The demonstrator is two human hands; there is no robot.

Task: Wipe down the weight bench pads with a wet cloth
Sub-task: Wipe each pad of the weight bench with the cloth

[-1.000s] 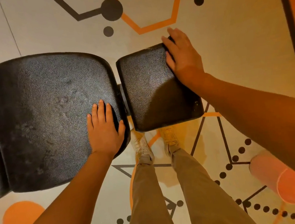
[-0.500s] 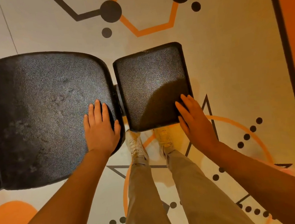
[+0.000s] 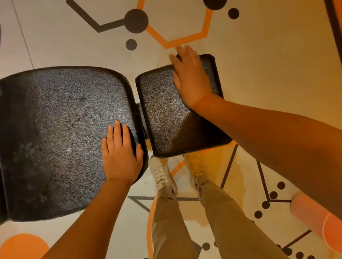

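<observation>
While I stand at the bench, my legs and shoes (image 3: 163, 174) are nearest, on a patterned floor (image 3: 273, 58) with an orange roller (image 3: 327, 223) at my right; my left hand (image 3: 121, 152) rests flat, fingers straight, on the near right corner of the large black pad (image 3: 53, 139); beyond, my right hand (image 3: 190, 78) lies flat on the far part of the small black pad (image 3: 165, 117); no cloth is discernible under either palm.
</observation>
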